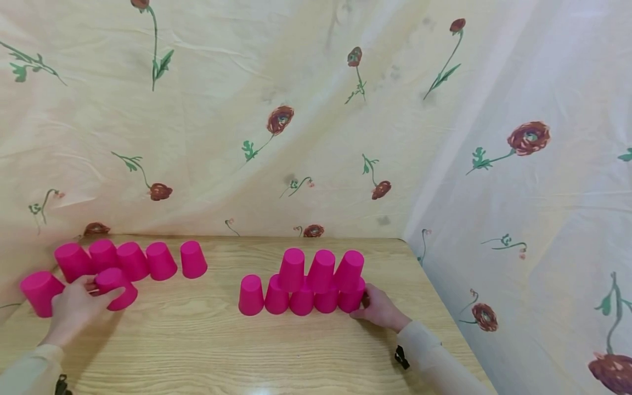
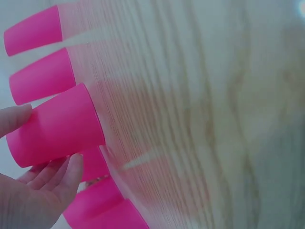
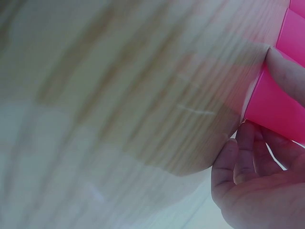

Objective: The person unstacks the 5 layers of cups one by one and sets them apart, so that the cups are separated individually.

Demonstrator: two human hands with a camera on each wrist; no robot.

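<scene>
At the left of the head view, my left hand (image 1: 74, 307) grips an upside-down pink cup (image 1: 120, 291) between thumb and fingers. The left wrist view shows the thumb on one side of this cup (image 2: 57, 126) and the fingertips on the other. On the right, my right hand (image 1: 380, 308) holds the rightmost bottom cup (image 1: 351, 300) of a pink stack, low near its rim. In the right wrist view, thumb and fingers lie on either side of that cup (image 3: 274, 102). Three upside-down cups (image 1: 322, 271) stand on the stack's bottom row of several cups (image 1: 250, 296).
Behind my left hand, several more pink cups (image 1: 160, 262) stand upside down in a row, and another cup (image 1: 41, 291) is left of that hand. The wooden table (image 1: 212, 351) meets a floral cloth (image 1: 212, 137) at the back and right.
</scene>
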